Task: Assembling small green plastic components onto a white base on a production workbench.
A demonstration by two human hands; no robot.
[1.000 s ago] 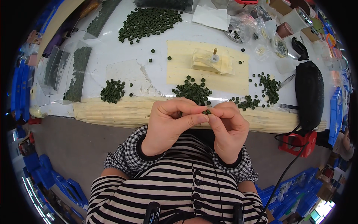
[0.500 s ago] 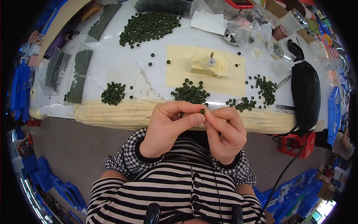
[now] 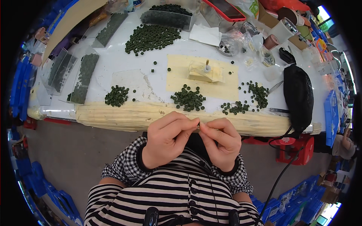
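Just over the near edge of the table, my left hand and my right hand meet at the fingertips. Both are closed in a pinch on one small dark green round piece, mostly hidden by the fingers. Beyond them lies a pile of similar pieces. Smaller heaps sit to the left and to the right, with a few loose ones in front of the right heap. Behind the middle pile a tape-wrapped block with a short upright pin stands on a yellowish sheet.
A large heap of green pieces spreads at the back, near clear trays of them. White paper, a red-edged phone and plastic bags lie back right. Tweezers and a black cushion-like bundle lie right. Padding lines the front edge.
My view has tilted and shifted slightly, showing more of the table's far side. My hands stay together, lower in view and turned a little, with the green piece now more covered by fingers.
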